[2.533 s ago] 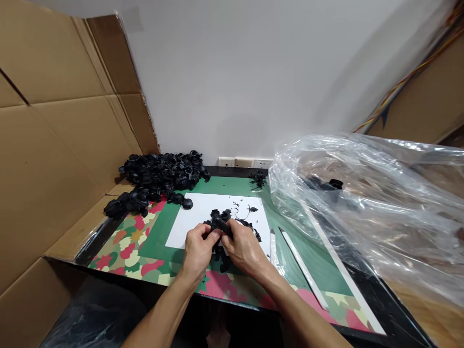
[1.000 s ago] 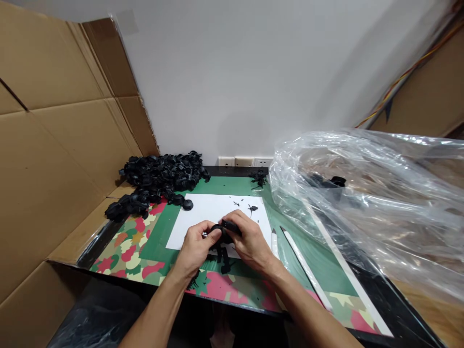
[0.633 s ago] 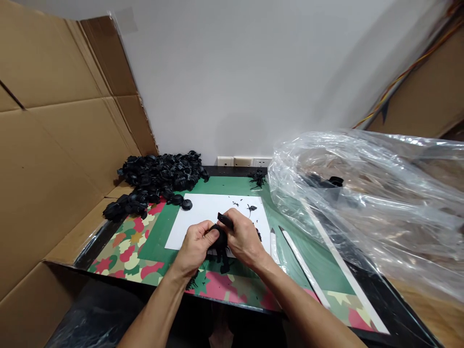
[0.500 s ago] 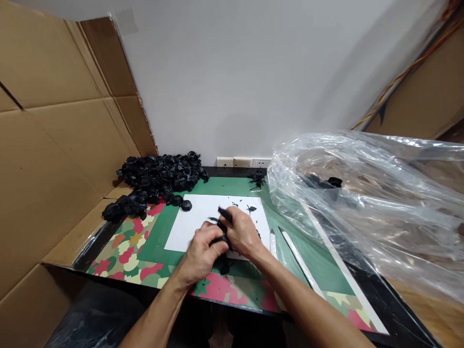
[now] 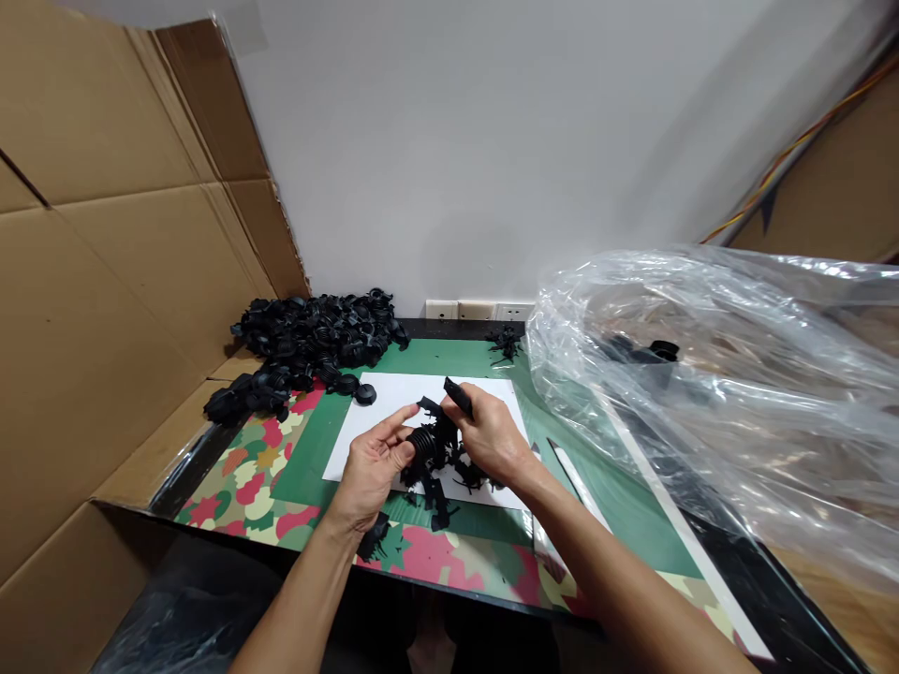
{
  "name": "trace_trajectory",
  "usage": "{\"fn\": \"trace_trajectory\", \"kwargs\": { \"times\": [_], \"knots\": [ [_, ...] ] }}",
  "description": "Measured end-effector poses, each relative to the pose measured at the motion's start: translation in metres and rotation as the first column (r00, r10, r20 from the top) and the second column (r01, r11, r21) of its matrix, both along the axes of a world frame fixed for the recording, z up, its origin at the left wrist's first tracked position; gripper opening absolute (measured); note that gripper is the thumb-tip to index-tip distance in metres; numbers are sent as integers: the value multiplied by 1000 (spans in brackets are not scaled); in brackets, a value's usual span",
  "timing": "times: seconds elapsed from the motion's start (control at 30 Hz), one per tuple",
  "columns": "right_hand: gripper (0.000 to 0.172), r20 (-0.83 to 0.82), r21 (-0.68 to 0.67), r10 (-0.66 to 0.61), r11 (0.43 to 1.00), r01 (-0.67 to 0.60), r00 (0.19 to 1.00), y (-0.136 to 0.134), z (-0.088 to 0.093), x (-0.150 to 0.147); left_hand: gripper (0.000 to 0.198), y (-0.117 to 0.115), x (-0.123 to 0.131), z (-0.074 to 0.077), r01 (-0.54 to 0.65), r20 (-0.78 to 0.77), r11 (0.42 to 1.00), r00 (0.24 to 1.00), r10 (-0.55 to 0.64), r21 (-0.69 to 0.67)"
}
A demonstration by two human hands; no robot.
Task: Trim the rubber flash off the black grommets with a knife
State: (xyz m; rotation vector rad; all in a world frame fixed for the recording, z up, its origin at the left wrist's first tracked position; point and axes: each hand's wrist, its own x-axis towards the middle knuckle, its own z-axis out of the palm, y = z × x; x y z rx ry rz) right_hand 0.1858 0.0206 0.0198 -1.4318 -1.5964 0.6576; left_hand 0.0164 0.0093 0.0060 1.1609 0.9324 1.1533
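Observation:
My left hand [image 5: 375, 463] pinches a round, ribbed black part [image 5: 421, 442] between thumb and fingers, above a white paper sheet [image 5: 344, 449]. Its index finger reaches toward a thin black strip [image 5: 428, 405]. Close by on the right, my right hand [image 5: 492, 431] is closed around a flat black handle [image 5: 459, 398] that sticks out past the thumb side; its working end is hidden, so the kind of tool is unclear. Black scraps [image 5: 439, 505] lie under and between both hands, on the sheet and over its near edge.
A heap of black ribbed parts [image 5: 316, 332] sits at the back left beside a cardboard wall [image 5: 140, 281]. Small black trimmings [image 5: 504, 344] lie at the back. White pencil-like sticks [image 5: 576, 473] rest on the green mat [image 5: 295, 473]. A clear plastic bag [image 5: 702, 374] covers the right side.
My hands have drawn slightly apart, uncovering the ribbed part and many more black scraps on the paper. The right hand with its handle is a little higher and farther right.

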Motion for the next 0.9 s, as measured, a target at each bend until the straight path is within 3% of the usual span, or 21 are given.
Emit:
{"fn": "trace_trajectory", "kwargs": {
  "times": [0.2,0.4,0.57,0.63,0.73,0.8,0.9],
  "knots": [
    [17,-78,-33,14,999,-17,997,4,-2,-1,29,-4,0,2,36,76,999,996,-35,-17],
    [18,-126,-79,-18,997,8,992,6,-12,1,31,2,0,5,-102,278,978,949,151,-183],
    [16,-156,-88,-70,995,57,985,4,-14,5,12,4,0,9,-76,318,930,927,199,-359],
    [24,-204,-33,-74,997,69,976,-4,-11,2,8,4,0,10,-80,327,910,917,227,-407],
    [27,-297,142,46,990,-4,954,-17,-7,-10,8,1,3,12,-62,345,883,906,245,-464],
    [23,-313,233,120,971,-46,942,-25,-7,-22,6,-2,6,13,-28,354,879,909,221,-475],
    [14,-327,258,77,966,11,942,-30,-10,-34,17,-8,7,15,32,350,904,928,132,-427]
  ]
}}
